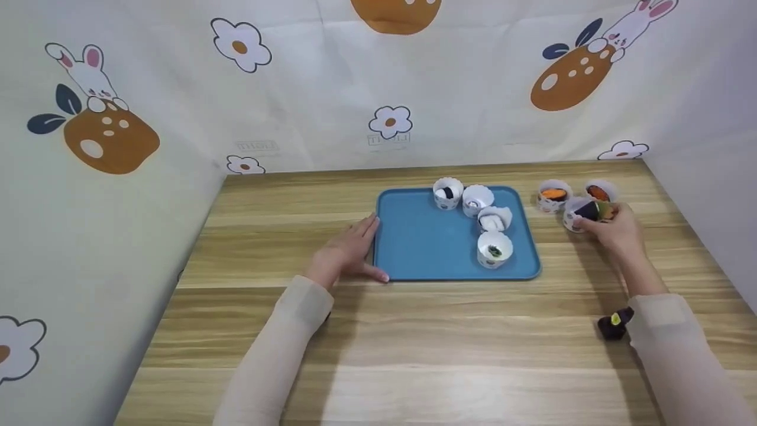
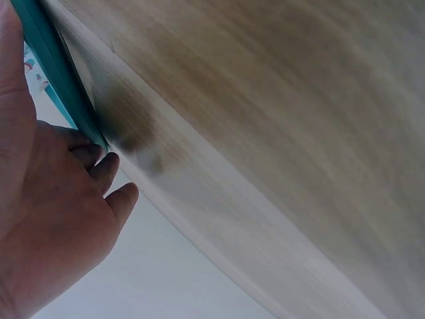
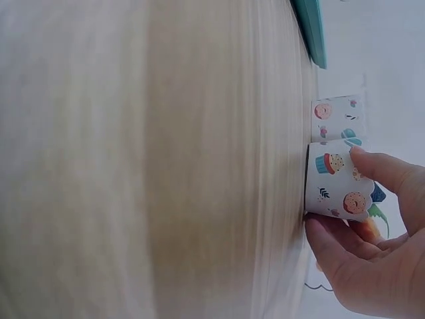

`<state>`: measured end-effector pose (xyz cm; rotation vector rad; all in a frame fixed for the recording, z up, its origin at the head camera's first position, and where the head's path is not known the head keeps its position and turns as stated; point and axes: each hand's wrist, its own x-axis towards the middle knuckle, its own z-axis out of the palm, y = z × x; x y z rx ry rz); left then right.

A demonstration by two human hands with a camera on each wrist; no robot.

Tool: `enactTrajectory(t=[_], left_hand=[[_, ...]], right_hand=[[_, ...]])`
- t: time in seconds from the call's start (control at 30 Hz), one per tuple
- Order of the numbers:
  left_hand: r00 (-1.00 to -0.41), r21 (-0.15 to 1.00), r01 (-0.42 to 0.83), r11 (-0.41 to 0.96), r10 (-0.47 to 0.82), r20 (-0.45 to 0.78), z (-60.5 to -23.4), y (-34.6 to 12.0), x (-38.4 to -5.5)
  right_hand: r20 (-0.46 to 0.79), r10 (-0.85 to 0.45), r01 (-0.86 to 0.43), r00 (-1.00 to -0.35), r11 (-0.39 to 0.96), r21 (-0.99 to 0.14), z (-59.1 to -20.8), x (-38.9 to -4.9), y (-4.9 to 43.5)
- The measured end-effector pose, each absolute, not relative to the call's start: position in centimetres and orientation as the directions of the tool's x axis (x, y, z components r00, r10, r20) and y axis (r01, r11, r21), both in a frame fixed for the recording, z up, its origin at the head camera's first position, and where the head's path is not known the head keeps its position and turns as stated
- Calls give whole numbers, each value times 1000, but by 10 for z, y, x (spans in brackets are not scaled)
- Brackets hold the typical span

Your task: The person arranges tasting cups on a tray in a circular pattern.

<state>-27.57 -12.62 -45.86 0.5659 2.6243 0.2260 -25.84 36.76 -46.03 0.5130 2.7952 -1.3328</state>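
Observation:
My left hand [image 1: 349, 251] rests along the left edge of a blue tray [image 1: 426, 236], fingers at its side and thumb by its near corner. The left wrist view has the fingertips against the tray's teal rim [image 2: 63, 73]. Right of the tray, my right hand [image 1: 621, 234] grips a white paper cup [image 1: 571, 220] between thumb and fingers. A dark, pointed piece [image 1: 587, 211] with green and orange at its end leans out of this cup. Cupcake and doughnut prints cover the gripped cup's wall [image 3: 332, 176] in the right wrist view, its base low at the wooden table [image 3: 199, 166].
Several paper cups with small pieces inside, among them a front cup [image 1: 494, 249], stand on the tray's right side. Behind my right hand stand a cup with an orange-topped piece [image 1: 554, 193] and another cup [image 1: 602, 190]. A dark piece [image 1: 613, 325] lies beside the right sleeve.

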Motion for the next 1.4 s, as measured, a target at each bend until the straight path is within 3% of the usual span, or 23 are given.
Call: enactTrajectory(t=[1.0,1.4], left_hand=[[-816,252,370,894,442,-372,-454,-127,-272],[-809,253,384,888,455,-372,-453,-127,-272]], right_hand=[[-136,254,270,-958,627,-731,-440,-236,367],[-71,162,155,-984,593,-790,-428,-227,348]])
